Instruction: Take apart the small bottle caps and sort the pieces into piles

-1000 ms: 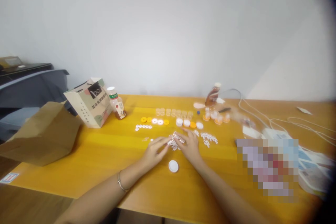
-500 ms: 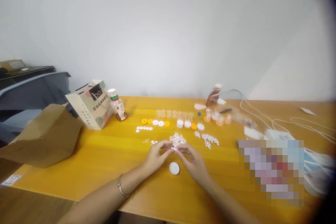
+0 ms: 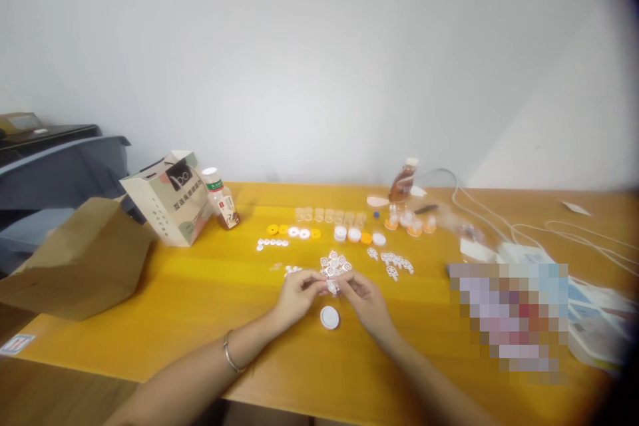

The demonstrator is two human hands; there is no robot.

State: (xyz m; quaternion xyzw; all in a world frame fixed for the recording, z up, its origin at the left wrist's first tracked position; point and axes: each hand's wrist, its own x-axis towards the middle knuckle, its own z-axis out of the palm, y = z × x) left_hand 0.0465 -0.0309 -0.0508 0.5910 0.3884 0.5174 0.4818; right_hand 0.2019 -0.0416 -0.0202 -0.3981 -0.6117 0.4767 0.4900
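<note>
between fingertips (image 3: 318, 287), white piece (image 3: 333, 287), axis unclear

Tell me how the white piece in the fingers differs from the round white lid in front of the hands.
The white piece is held between the left hand and right hand; the round white lid rests on the table. The piece's visible part looks smaller than the lid. The piece looks irregular, the lid circular. Both are white.
</note>
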